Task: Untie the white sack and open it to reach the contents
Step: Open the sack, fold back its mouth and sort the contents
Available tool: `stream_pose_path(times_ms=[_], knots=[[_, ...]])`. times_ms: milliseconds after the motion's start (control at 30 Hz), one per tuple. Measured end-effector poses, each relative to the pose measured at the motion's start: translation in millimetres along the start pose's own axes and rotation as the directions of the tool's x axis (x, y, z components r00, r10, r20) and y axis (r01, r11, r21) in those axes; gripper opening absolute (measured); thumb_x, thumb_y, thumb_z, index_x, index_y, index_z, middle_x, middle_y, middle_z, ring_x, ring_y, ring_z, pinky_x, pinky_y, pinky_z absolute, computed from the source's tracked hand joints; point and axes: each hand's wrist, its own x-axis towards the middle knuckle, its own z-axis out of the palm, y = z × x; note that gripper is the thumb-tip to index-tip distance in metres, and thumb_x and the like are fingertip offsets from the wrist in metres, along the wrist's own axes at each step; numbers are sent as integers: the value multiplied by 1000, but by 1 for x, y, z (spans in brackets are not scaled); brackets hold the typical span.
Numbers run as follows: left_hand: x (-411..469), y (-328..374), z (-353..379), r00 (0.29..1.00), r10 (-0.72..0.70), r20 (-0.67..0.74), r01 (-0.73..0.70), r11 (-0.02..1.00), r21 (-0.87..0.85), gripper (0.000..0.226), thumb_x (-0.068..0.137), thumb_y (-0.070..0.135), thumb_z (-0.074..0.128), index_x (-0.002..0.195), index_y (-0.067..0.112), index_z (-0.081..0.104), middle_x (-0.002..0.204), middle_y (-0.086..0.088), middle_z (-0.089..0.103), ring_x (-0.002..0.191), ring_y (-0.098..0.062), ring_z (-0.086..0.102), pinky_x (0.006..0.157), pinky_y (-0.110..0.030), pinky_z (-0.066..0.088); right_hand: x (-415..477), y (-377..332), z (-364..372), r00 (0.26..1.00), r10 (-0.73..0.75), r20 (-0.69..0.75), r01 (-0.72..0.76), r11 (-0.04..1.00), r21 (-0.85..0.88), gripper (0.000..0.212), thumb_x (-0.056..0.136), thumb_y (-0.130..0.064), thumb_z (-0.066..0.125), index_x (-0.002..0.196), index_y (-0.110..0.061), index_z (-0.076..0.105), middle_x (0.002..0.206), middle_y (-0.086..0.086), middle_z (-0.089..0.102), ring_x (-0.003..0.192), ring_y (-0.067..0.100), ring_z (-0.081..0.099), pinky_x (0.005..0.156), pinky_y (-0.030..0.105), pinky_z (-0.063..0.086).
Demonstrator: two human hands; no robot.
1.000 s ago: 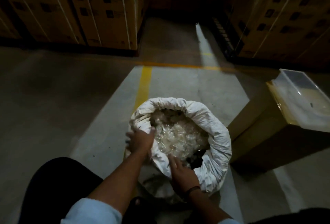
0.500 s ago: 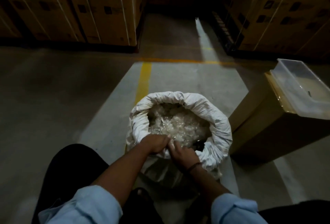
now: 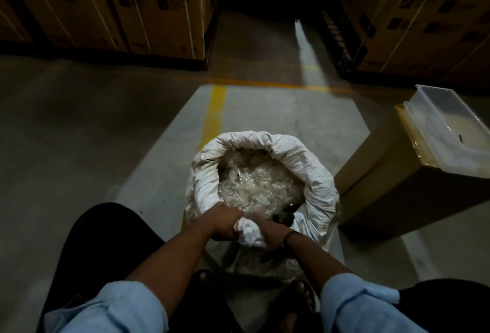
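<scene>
The white sack (image 3: 313,168) stands upright on the floor between my knees, its mouth wide open and the rim rolled outward. Inside shows a heap of clear crinkled plastic pieces (image 3: 257,186). At the near rim my left hand (image 3: 222,222) and my right hand (image 3: 270,234) grip the same bunched fold of white sack cloth, fingers closed around it from either side. A dark band sits on my right wrist.
A tall cardboard box (image 3: 397,189) lies to the right of the sack with a clear plastic tub (image 3: 450,131) on top. Stacked strapped cartons (image 3: 148,6) line the back. A yellow floor line (image 3: 214,112) runs away ahead. My sandalled feet (image 3: 299,293) flank the sack's base.
Both hands moved from the sides of the rim to its near edge and came together, bunching the cloth there and pulling it toward me. The view tilted slightly downward.
</scene>
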Motion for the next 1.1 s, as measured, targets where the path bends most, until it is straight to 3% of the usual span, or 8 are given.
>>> stream_pose_path(times_ms=[167,300,467,633,867,933,1033,1100], knots=[[5,14,9,998,-51,-34,52,997,56,54,80,36,69,128,23,48,128,-3,59,122,-25,53,105,-40,28,-21,7,33,955,-39,-294,-66,939,-338,60,75,-17,68,129,-12,42,101,15,70,88,35,68,76,39,48],[12,33,16,1000,0,17,-2,992,126,82,72,44,75,140,17,38,138,-11,46,128,-32,45,108,-43,34,-30,-1,63,973,-22,-229,-61,936,-347,45,56,-32,67,96,-20,50,65,-1,64,55,20,62,52,29,45],[21,45,16,992,29,123,-40,995,90,69,63,57,79,123,30,59,125,-1,66,114,-26,63,96,-38,50,-35,1,36,989,3,-147,-40,966,-253,61,79,-22,64,135,-10,41,117,15,64,104,35,62,88,41,43],[15,41,54,958,160,-236,-87,952,292,23,74,27,56,95,20,64,89,0,69,80,-23,68,67,-34,51,-45,4,3,938,17,-345,91,952,294,51,78,-23,69,125,-7,55,123,17,61,113,33,58,94,35,45],[31,41,16,966,19,-257,-42,995,-87,94,53,86,45,128,30,55,131,-3,54,121,-24,50,101,-39,41,7,18,-73,644,-27,-765,-176,967,-182,73,66,-29,58,136,-10,46,132,15,51,121,37,48,106,50,36],[38,32,-15,860,-185,-476,-2,931,-365,78,57,85,54,118,35,61,123,4,58,116,-18,51,98,-36,43,31,21,-95,612,11,-791,-245,953,-176,75,74,-34,56,144,-11,38,142,16,44,133,40,37,113,57,21],[48,5,-41,652,-383,-654,135,908,-397,57,70,76,55,110,34,61,116,5,57,108,-18,52,91,-37,47,66,35,-120,635,92,-767,-342,924,-172,84,77,-31,66,149,-13,27,152,20,32,141,43,23,114,60,2],[55,-11,-34,627,-433,-648,199,893,-404,52,75,71,58,109,31,60,116,4,57,108,-20,52,91,-37,46,80,47,-133,664,171,-728,-400,904,-153,84,86,-41,58,153,-16,12,158,23,16,145,46,9,109,60,-16]])
